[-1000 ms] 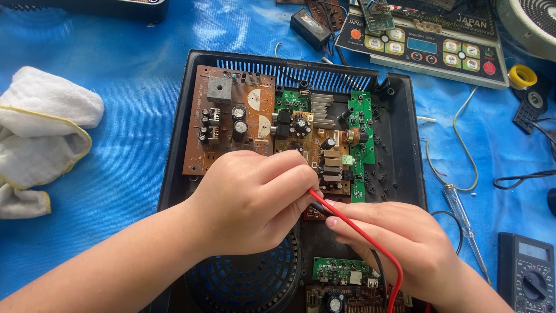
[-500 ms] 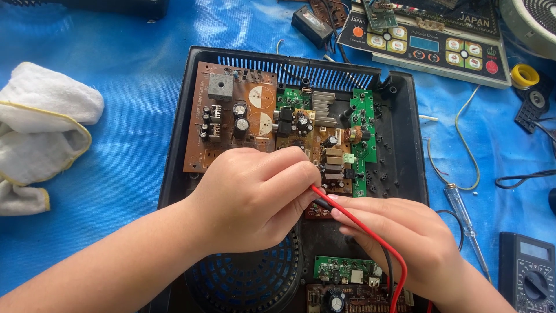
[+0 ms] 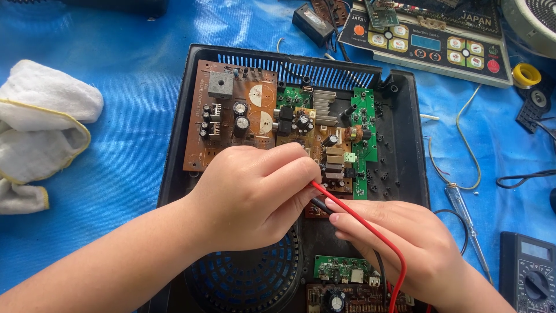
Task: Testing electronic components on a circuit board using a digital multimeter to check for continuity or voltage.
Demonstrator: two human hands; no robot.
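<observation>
left hand (image 3: 255, 197): fist closed on red probe (image 3: 320, 190), tip hidden behind fingers | right hand (image 3: 408, 246): curled around black probe (image 3: 320, 204), mostly hidden | red lead (image 3: 382, 243): runs from upper left down to lower right, leaves frame at bottom | both probes over brown circuit board (image 3: 231, 110) in black casing (image 3: 405, 150) | multimeter (image 3: 530, 269): cut off, right edge.

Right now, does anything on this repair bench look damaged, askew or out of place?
Nothing looks damaged. The black plastic appliance casing lies open with its brown circuit board exposed. Its detached control panel lies at a slant on the blue tarp. Both hands, left and right, hold probes.
</observation>
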